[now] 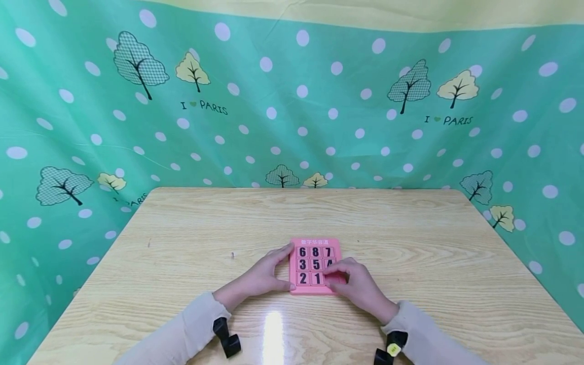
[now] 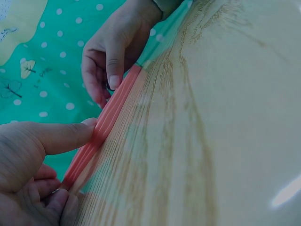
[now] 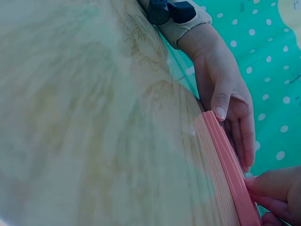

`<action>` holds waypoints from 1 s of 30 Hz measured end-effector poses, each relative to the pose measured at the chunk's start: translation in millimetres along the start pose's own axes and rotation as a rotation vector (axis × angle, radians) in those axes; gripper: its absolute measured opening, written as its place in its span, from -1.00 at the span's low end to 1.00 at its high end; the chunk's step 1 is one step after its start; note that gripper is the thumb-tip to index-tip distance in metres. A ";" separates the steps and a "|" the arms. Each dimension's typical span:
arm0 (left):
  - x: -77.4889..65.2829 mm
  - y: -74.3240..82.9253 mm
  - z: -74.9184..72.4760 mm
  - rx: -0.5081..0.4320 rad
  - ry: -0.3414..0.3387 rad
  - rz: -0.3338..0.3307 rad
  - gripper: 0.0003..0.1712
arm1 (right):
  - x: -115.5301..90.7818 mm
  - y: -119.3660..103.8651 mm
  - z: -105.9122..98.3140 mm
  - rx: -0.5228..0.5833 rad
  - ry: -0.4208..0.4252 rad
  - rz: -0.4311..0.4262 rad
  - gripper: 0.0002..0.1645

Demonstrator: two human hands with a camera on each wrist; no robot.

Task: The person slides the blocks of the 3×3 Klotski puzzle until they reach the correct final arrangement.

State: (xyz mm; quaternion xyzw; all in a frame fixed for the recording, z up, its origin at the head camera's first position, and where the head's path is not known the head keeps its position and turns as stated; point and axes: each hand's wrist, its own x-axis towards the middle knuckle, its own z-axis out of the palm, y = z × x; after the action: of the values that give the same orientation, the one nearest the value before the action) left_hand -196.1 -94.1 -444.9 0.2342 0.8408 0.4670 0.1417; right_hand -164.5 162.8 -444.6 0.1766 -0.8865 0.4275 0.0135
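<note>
A pink sliding number puzzle lies flat on the table, its tiles bearing black digits. Rows read 6, 8, 7, then 3, 5, 4, then 2 and 1; the lower right spot looks bare of a tile. My left hand holds the frame by its left side, thumb at the near corner and fingers toward the far corner. Over the lower right part is my right hand, with index fingertip and thumb slightly apart beside the 1 tile. It partly covers the 4 tile. Both wrist views show the puzzle edge-on, so its face is hidden there.
The wooden table extends around the puzzle on every side. A green dotted curtain hangs behind and beside it. Black devices are strapped to both wrists, the left one and the right one.
</note>
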 end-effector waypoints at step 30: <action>0.7 -0.7 -0.7 -0.019 -0.004 0.019 0.13 | 12.5 13.8 -16.8 -0.054 0.063 -0.049 -0.67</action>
State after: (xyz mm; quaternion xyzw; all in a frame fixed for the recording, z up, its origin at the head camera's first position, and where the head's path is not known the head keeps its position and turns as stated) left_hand -197.2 -94.5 -445.0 0.2416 0.8339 0.4757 0.1413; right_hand -182.7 179.7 -442.1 0.1844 -0.8922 0.4083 0.0564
